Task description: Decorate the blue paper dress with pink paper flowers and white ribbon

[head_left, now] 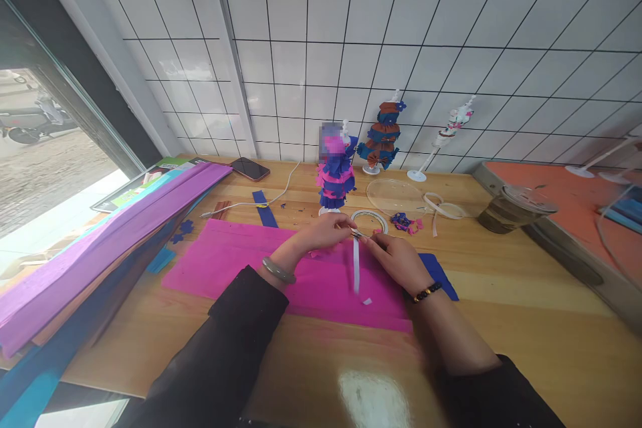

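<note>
Two hands pinch a thin white tape strip (356, 267) above a pink crepe-paper sheet (241, 261).
Left hand (326, 231) and right hand (396, 261) fingers press together on its top end; light, limp, likely sticky below the fingertips.

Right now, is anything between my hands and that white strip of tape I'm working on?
Nothing visible. The left hand and right hand both pinch the top of the narrow white tape strip, which hangs over the flat pink crepe paper sheet.

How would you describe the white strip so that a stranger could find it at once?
Start at the pink paper sheet on the wooden table. Above its middle, the left hand and right hand meet. The white strip hangs from their fingertips, narrow and pale against pink.
</note>
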`<state>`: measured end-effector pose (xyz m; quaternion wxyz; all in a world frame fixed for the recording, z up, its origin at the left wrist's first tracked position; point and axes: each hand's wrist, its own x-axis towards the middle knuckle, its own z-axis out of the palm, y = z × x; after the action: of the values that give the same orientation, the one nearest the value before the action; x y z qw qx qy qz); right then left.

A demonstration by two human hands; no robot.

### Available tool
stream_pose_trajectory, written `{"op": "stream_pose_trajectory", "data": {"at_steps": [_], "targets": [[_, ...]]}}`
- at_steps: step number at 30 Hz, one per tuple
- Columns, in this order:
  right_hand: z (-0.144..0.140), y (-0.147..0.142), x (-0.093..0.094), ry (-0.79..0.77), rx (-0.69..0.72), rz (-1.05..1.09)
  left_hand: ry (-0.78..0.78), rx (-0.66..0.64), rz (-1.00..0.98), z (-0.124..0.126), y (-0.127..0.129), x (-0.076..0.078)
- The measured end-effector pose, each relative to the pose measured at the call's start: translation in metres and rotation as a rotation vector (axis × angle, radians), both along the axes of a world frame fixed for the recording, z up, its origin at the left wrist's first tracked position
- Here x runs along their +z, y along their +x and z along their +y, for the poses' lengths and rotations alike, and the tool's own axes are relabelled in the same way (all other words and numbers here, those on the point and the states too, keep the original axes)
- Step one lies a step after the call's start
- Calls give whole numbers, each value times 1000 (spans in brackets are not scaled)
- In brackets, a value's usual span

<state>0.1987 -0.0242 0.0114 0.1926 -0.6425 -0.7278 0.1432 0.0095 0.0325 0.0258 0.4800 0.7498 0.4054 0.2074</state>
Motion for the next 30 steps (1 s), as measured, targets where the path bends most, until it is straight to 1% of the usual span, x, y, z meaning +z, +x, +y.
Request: {"op": "stream_pose_trajectory", "data": {"at_steps": [6,8,10,13,17,22,24,28,30], "targets": [[-3,-4,3,-8,25,-27,230,11,11,4,5,-8],[-4,-5,4,-13,32,-29,278,22,13,5,6,-9],[-4,-5,4,-15,36,-30,287,40,11,5,5,-9],[-4,-5,3,-10,35,-40,226,75,-35,5,4,-6],[-5,-6,3,-12,44,-59,94,109,-157,4,3,-3],[-6,-8,4,-11,65,-67,-61,129,-271,7,5,-4],[-6,-8,5,0,85,-62,-105,139,-282,9,6,-6],[-5,-7,4,23,115,-58,-139,144,-239,11,7,-11],[-5,-6,3,40,122,-59,-184,162,-220,10,7,-13]]}}
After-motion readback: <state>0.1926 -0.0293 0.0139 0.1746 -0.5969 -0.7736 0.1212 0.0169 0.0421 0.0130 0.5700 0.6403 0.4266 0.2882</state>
